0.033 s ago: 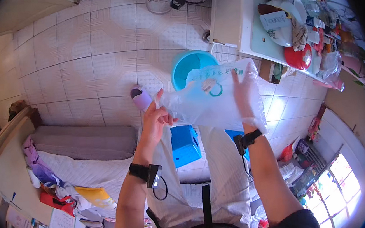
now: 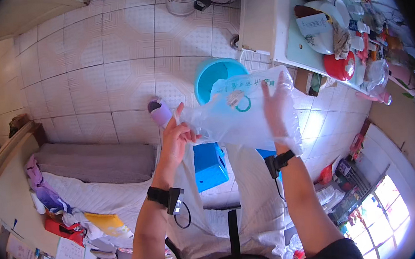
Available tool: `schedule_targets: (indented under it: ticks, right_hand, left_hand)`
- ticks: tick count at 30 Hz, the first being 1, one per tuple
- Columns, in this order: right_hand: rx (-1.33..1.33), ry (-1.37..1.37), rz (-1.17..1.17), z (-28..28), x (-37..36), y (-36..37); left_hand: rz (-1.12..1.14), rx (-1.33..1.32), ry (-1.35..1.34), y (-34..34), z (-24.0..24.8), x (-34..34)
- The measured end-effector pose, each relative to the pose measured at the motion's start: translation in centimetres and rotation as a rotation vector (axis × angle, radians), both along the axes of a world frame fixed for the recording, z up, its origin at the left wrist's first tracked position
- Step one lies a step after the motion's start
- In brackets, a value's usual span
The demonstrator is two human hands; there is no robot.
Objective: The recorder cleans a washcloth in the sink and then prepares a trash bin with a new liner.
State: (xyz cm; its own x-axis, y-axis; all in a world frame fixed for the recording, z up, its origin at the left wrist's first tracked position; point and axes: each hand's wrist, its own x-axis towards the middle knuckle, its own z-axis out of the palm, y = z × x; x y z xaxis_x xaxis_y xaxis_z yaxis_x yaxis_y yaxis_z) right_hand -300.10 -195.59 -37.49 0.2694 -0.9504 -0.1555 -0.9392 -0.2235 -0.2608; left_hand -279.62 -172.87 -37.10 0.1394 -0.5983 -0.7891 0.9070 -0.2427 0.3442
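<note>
A translucent white plastic bag (image 2: 216, 121) with green print and a green ring on it stretches between my two hands. At its gathered left end, my left hand (image 2: 175, 135) grips the plastic with bent fingers, its index finger pointing up. My right hand (image 2: 274, 105) shows hazily through the plastic at the bag's right end, with its fingers stretched out and apart. The wrist there is circled by the bag's edge, so the hand appears to be inside. Beneath and beyond the bag stands a turquoise bucket (image 2: 203, 77), partly hidden by it.
A lilac slipper-like object (image 2: 161, 115) lies on the tiled floor beyond my left hand. A blue plastic stool (image 2: 210, 166) shows between my legs. To the left is a bed (image 2: 98, 190) with a grey roll. A cluttered counter (image 2: 299, 45) stands at the far right.
The plastic bag's surface and print have shifted slightly over my right hand. Both hands stay in nearly the same place.
</note>
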Motion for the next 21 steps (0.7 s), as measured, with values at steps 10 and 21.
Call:
schedule_targets:
  ticks: [10,21]
  right_hand:
    - [0.338,0.155,0.264,-14.3,3.0,6.3]
    - [1.246,0.058,0.183,-25.6,5.4,4.6]
  left_hand:
    - [-0.032,0.137,-0.011,3.8,-5.2,1.2]
    - [-0.443,-0.063,-0.262,-2.5,-3.9,1.6]
